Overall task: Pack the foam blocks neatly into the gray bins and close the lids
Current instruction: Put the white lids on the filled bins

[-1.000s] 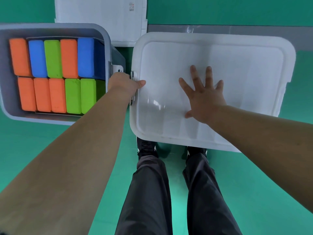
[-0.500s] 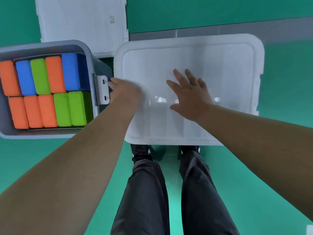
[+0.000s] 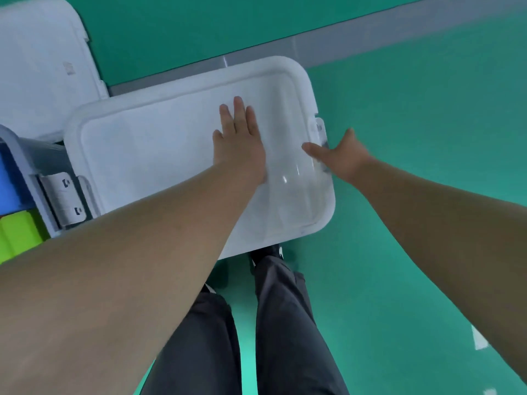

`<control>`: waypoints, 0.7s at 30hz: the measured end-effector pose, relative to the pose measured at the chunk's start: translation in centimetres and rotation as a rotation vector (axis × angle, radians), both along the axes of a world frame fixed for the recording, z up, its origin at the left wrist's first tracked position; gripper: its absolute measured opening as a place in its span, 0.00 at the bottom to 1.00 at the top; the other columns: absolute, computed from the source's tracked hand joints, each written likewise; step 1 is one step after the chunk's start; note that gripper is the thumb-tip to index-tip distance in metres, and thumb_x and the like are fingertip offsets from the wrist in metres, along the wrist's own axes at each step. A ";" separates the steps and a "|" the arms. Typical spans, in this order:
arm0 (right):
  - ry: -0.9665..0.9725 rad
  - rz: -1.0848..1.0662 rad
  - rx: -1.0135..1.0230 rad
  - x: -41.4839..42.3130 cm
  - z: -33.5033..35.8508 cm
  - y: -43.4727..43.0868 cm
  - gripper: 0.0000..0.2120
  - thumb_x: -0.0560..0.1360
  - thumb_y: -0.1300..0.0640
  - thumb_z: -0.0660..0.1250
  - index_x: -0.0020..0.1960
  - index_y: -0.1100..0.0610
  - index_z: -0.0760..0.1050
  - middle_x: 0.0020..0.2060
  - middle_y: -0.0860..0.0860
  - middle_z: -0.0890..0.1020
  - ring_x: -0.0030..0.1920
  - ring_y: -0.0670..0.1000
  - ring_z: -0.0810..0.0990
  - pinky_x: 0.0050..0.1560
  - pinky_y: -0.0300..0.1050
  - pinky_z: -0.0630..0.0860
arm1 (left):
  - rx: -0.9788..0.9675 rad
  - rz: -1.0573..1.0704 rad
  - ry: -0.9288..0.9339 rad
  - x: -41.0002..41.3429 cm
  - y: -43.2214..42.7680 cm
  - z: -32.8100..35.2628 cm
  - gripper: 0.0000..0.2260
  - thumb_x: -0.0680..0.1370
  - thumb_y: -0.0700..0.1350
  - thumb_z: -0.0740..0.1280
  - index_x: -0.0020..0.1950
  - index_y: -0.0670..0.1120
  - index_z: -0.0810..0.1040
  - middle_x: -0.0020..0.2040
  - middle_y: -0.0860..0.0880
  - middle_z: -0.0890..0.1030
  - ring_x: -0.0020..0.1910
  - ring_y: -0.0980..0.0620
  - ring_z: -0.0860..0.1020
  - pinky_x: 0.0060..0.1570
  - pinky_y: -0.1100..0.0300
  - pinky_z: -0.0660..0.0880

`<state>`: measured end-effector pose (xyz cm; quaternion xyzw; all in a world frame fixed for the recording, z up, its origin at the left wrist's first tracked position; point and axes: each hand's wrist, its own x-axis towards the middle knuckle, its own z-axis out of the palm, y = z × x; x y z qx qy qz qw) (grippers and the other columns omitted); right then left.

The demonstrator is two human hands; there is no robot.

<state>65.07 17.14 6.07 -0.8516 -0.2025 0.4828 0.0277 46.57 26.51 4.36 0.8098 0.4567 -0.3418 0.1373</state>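
Observation:
A white lid point(image 3: 159, 155) lies shut on the gray bin in front of me and hides the bin. My left hand point(image 3: 238, 141) rests flat on the lid's right half, fingers together and pointing away. My right hand point(image 3: 339, 155) is at the lid's right edge, thumb on top and fingers curled over the clear latch point(image 3: 318, 129), slightly blurred. At the far left stands a second gray bin point(image 3: 31, 178) without a lid, showing a blue foam block point(image 3: 8, 181) and a green foam block point(image 3: 17, 238).
A second white lid point(image 3: 37, 67) lies on the green floor at the top left. The open bin's white latch point(image 3: 64, 199) faces the closed bin. A gray strip point(image 3: 399, 32) crosses the floor behind. My legs and shoes point(image 3: 271, 252) are below the bin.
The view swung right. My left hand left the left latch and now lies flat on the lid. My right hand slid from the lid's middle to its right edge.

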 end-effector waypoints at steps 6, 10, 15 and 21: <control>0.087 0.012 0.107 0.9 -1.3 -0.3 0.34 0.75 0.34 0.72 0.70 0.57 0.74 0.52 0.50 0.79 0.45 0.53 0.81 0.43 0.43 0.73 | 0.004 0.006 -0.034 -0.2 0.0 -0.6 0.63 0.69 0.53 0.79 0.82 0.41 0.31 0.81 0.40 0.29 0.82 0.34 0.36 0.79 0.42 0.58; 0.077 -0.026 0.128 0.9 -2.2 -0.8 0.22 0.75 0.34 0.71 0.43 0.54 0.82 0.36 0.51 0.85 0.39 0.55 0.84 0.40 0.42 0.78 | -0.007 -0.010 -0.020 -0.3 0.1 -0.6 0.65 0.69 0.57 0.80 0.82 0.41 0.30 0.81 0.41 0.28 0.82 0.35 0.35 0.80 0.44 0.57; -0.050 0.049 0.084 0.1 -1.4 0.3 0.21 0.76 0.38 0.68 0.37 0.55 0.77 0.34 0.50 0.78 0.34 0.54 0.78 0.35 0.45 0.73 | -0.012 0.008 -0.058 -0.4 0.2 -0.6 0.66 0.69 0.60 0.80 0.82 0.42 0.30 0.81 0.42 0.28 0.82 0.36 0.35 0.81 0.45 0.56; -0.126 -0.011 0.051 -1.9 -1.7 0.6 0.19 0.77 0.40 0.61 0.49 0.56 0.78 0.50 0.54 0.77 0.42 0.57 0.80 0.47 0.52 0.80 | -0.163 0.065 -0.174 -1.5 1.1 0.5 0.60 0.71 0.58 0.76 0.83 0.48 0.32 0.82 0.49 0.28 0.82 0.42 0.32 0.79 0.43 0.58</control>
